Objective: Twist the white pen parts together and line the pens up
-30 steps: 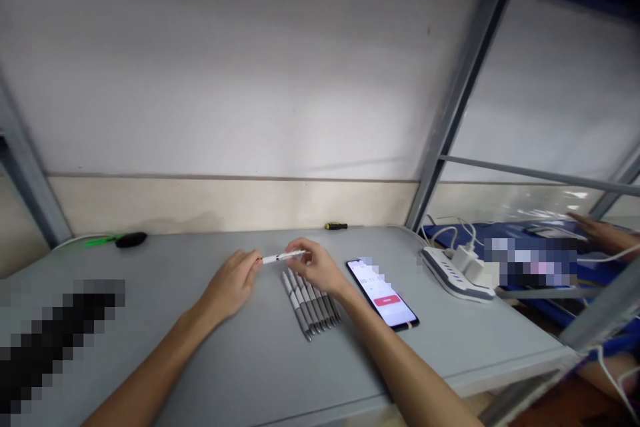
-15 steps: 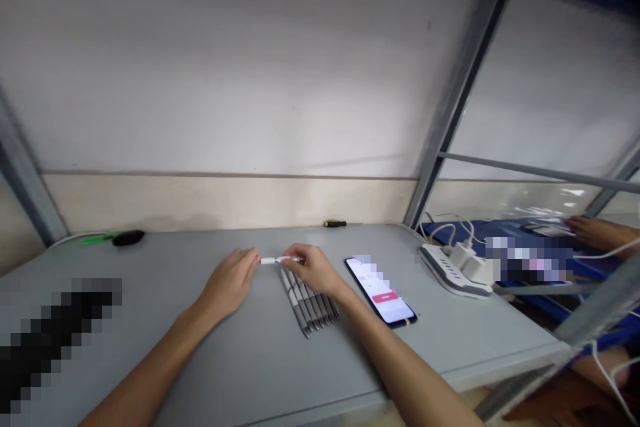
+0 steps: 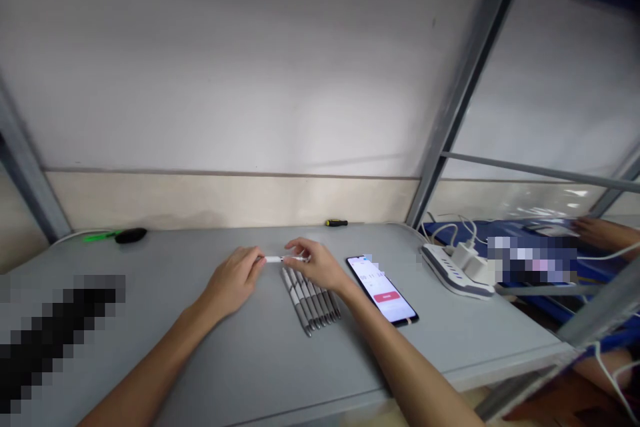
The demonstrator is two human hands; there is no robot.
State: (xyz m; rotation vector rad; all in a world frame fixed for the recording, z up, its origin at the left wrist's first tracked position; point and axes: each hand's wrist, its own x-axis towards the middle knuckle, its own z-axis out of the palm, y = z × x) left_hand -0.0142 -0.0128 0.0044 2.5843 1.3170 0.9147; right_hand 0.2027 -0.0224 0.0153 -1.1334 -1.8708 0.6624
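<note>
A white pen (image 3: 273,259) with a dark ring around it lies level between my two hands, just above the table. My left hand (image 3: 239,278) is closed, pinching its left end in the fingertips. Around the pen's right part, my right hand (image 3: 315,264) has its fingers loosened: the forefinger is raised off the pen and the thumb lies close along its near side. Whether the other fingers touch it is hard to see. Below the right hand, several white-and-grey pens (image 3: 306,300) lie side by side in a slanted row, their upper ends partly covered by that hand.
Right of the pens lies a lit phone (image 3: 385,290), with a white power strip (image 3: 455,271) and plugs beyond. A yellow-black screwdriver (image 3: 337,223) rests by the wall. A black-and-green object (image 3: 131,235) sits at the back left. At far right, another person's hand (image 3: 593,227) shows.
My right hand's forefinger has lifted away from the thumb, opening the grip it had on the pen. My left hand still pinches the pen. The view has shifted slightly.
</note>
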